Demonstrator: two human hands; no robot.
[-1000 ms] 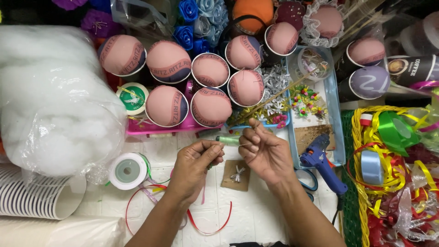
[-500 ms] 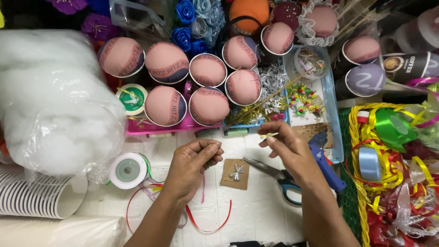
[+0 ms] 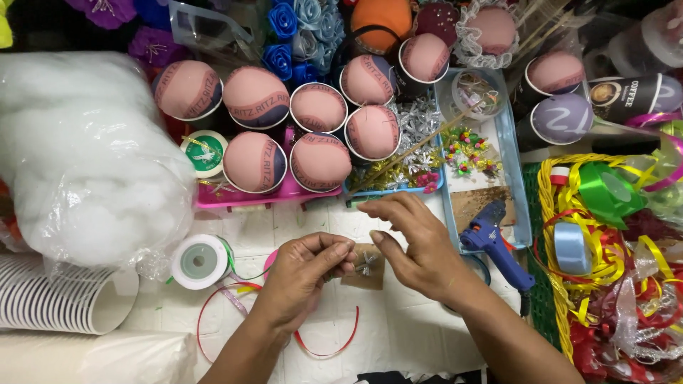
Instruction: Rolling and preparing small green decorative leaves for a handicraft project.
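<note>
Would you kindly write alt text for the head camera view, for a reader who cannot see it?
Two bare hands work over a cluttered white craft table: the left hand pinches something small beside a silver star-shaped ornament on a brown card square, the right hand hovering just above. Around them lie pink fabric-topped cups, a blue glue gun and a white ribbon spool.

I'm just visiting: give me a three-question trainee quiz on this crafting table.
1. True or false: the blue glue gun is in the right hand.
2. What lies left of the left hand: A white ribbon spool, B scissors, C a red bowl?
3. What colour is the thin ribbon loop on the table below the hands?

Key: 1 false, it lies beside the hand; 2 A; 3 red.
</note>
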